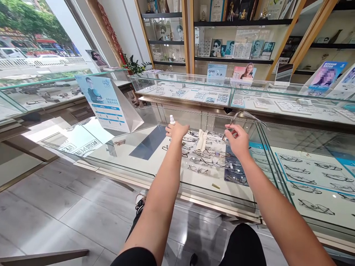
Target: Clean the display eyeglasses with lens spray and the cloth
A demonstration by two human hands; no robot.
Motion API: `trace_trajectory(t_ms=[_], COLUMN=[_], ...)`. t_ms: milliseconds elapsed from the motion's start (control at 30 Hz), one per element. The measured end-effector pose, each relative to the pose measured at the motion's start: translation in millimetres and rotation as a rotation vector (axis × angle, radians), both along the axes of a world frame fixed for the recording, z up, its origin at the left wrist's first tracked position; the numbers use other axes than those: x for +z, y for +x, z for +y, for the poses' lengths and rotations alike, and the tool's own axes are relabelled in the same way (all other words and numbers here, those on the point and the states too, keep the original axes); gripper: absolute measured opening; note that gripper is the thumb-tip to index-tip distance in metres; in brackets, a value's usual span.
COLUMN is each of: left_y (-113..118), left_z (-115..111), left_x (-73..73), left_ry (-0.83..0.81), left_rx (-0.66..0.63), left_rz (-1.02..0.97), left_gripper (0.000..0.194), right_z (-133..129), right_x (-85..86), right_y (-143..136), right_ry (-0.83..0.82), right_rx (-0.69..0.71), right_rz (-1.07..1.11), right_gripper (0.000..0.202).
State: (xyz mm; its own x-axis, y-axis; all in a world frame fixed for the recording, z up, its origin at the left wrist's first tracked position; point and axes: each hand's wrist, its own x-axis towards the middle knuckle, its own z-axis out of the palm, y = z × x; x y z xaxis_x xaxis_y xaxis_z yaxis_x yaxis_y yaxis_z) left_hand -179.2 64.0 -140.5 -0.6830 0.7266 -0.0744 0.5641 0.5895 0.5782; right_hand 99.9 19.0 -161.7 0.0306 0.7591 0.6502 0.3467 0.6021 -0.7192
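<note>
My left hand [177, 130] reaches over the glass counter with its fingers apart, at a small white spray bottle [172, 119] that shows just beyond the fingers. Whether they touch it is hard to tell. My right hand [237, 139] holds a pair of thin-framed glasses [234, 117] up over the counter, pinched between thumb and fingers. Between my hands lies a cream cloth [201, 140] on the glass. Rows of eyeglasses [206, 162] sit in the display case under and around it.
A light blue standing sign [104, 101] and white printed sheets [85, 138] are on the counter at the left. Another glass case [318, 170] adjoins at the right. Farther back stand more display cases [183, 90] and shelves [242, 23].
</note>
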Motion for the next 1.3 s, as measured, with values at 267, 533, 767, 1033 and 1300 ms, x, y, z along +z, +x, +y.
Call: trace_trajectory(t_ms=[267, 533, 767, 1033, 1300], left_y=[13, 44, 71, 74, 83], left_z=[-16, -20, -32, -49, -34], left_x=[6.6, 11.1, 15.7, 26.9, 12.5], left_ry=[0.478, 1.114, 0.769, 0.446, 0.618], left_rx=[0.045, -0.425, -0.771, -0.959, -0.748], left_rz=[0.123, -0.499, -1.152, -1.457, -1.043], left_gripper=[0.069, 0.032, 0.039, 0.076, 0.074], right_z=[1, 2, 2, -3, -6], right_x=[2.1, 6.3, 11.5, 18.6, 21.0], right_y=[0, -1, -2, -2, -2], right_ry=[-0.014, -0.102, -0.205, -0.268, -0.327], right_rx=[-0.008, 0.041, 0.206, 0.325, 0.449], right_rz=[0.025, 0.142, 0.222, 0.186, 0.154], right_gripper=[0.021, 0.023, 0.022, 0.021, 0.022])
